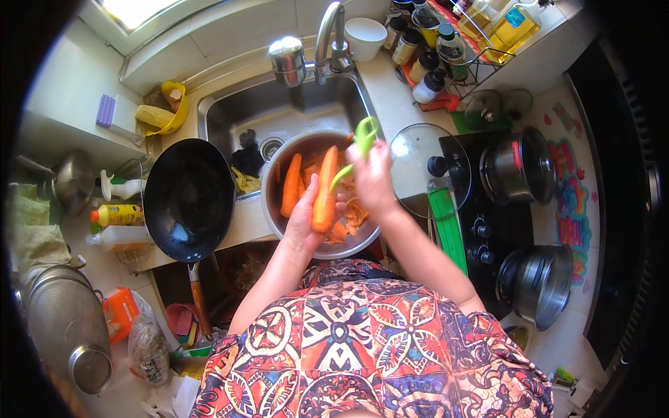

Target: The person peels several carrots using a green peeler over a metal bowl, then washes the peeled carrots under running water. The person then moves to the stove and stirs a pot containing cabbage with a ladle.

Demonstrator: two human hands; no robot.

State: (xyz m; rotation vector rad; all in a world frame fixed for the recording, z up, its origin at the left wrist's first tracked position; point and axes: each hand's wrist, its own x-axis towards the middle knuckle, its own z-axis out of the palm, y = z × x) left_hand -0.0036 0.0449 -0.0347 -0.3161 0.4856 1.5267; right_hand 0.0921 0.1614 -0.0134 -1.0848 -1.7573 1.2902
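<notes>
My left hand (307, 217) holds a peeled-looking carrot (326, 190), tilted upright over a round metal basin (273, 222). In my right hand (373, 175) is a light green peeler (365, 133), partly hidden by the fingers; its lower end lies against the carrot's right side. Another carrot (291, 188) rests in the basin to the left of the held one, with more orange pieces partly hidden behind. Orange peelings (355, 217) lie in the basin's right part, below my right hand. The basin stands at the front edge of the sink.
A steel sink (298, 107) with a faucet (325, 39) is behind the basin. A black wok (189, 201) stands at left, its handle towards me. At right are a glass lid (413, 151), a green-covered item (447, 224) and a stove (483, 209) with pots. Bottles crowd the upper right counter.
</notes>
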